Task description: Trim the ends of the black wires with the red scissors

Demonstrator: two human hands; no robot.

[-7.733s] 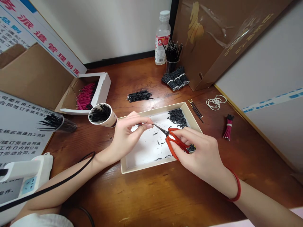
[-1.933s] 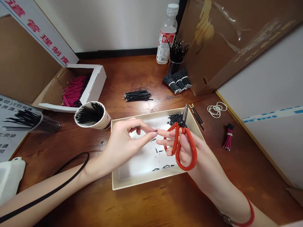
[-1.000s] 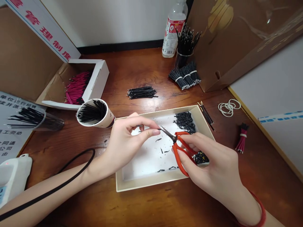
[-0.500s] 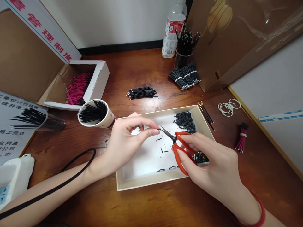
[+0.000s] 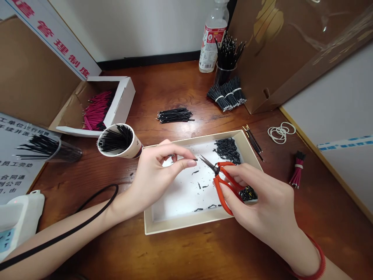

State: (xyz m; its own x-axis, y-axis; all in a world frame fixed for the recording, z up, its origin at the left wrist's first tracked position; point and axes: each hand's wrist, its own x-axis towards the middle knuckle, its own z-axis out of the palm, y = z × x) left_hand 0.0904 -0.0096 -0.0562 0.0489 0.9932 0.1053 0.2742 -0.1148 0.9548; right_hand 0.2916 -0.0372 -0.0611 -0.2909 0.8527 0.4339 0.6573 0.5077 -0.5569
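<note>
Over the shallow cream box (image 5: 186, 228), my left hand (image 5: 166, 171) pinches a short black wire (image 5: 196, 159) between thumb and forefinger; most of the wire is hidden by the hand. My right hand (image 5: 259, 194) is wrapped around the orange handles of small scissors (image 5: 217, 170). The scissor tips lie just right of the wire's end, with a slight gap between them. Inside the box, a heap of short black pieces (image 5: 227, 150) fills the far right corner. A few cut bits (image 5: 199, 186) are scattered over the white bottom.
Behind the box lies a loose pile of black wires (image 5: 175, 115). A paper cup (image 5: 135, 146) and a clear cup (image 5: 68, 151) of wires stand left, near a white box (image 5: 124, 97) of magenta wires. Banded bundles (image 5: 229, 94), a bottle (image 5: 210, 50) and rubber bands (image 5: 281, 133) are at right.
The scissors have shifted slightly right, away from the wire end, which sat at the tips before. My left hand keeps its pinch in nearly the same place.
</note>
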